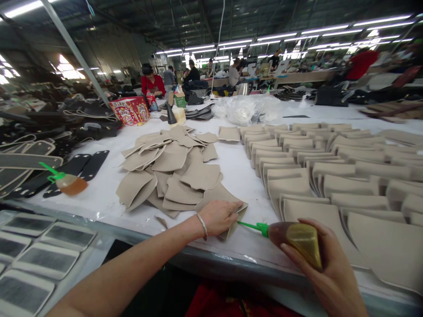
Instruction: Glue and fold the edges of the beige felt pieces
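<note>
1. Head view, the only one: busy workshop, other people at benches in the back, and a white-topped table (105, 196) up front.
2. Loose pile of beige pieces (178, 158) in the middle, rows of bent-over beige pieces (297, 176) to the right.
3. Left hand (218, 216) has its fingers bent down on one beige piece (216, 195), at the pile's near right corner by the table edge. Pinching or just pressing? Can't tell, thumb's hidden.
4. Right hand (337, 262) is wrapped around a squeeze bottle (294, 240), its green nozzle (254, 226) aimed at that piece's edge. Contact's too small to call.
5. My read: it's the applying-liquid step. Next move calls for a firmly pinned piece, a steady tip along the edge and a gentle squeeze, imo.
</note>
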A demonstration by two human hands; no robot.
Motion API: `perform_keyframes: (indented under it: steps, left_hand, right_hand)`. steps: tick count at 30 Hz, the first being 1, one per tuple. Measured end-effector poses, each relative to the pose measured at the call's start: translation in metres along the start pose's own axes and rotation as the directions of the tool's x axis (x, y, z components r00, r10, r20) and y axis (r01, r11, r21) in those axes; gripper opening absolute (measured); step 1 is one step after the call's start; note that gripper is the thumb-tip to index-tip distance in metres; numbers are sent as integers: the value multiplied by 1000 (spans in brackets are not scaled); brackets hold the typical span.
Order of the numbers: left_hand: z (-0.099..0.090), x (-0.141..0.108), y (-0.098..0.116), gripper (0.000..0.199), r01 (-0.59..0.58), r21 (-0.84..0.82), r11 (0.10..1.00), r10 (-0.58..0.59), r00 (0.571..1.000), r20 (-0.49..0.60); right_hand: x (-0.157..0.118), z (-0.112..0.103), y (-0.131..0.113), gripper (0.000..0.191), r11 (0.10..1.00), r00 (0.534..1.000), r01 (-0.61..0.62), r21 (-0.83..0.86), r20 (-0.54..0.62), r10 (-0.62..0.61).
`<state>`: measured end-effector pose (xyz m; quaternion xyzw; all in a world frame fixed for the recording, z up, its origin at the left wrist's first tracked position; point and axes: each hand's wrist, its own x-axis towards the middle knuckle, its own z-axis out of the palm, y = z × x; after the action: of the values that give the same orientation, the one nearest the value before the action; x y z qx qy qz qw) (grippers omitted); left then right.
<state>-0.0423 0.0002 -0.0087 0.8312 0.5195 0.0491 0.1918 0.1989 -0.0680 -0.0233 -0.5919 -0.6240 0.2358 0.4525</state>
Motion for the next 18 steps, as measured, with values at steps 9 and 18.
perform_keyframes:
  steps: [9,18]
  left_hand:
    - [0,-1,1,47,-14,3,1000,14,1000,-2]
    - [0,-1,0,45,-18,-7,1000,18,1000,10]
  right_hand:
    - [4,-1,10,52,999,997,34,8,65,-35]
    - [2,0,12,52,999,994,32,13,102,-33]
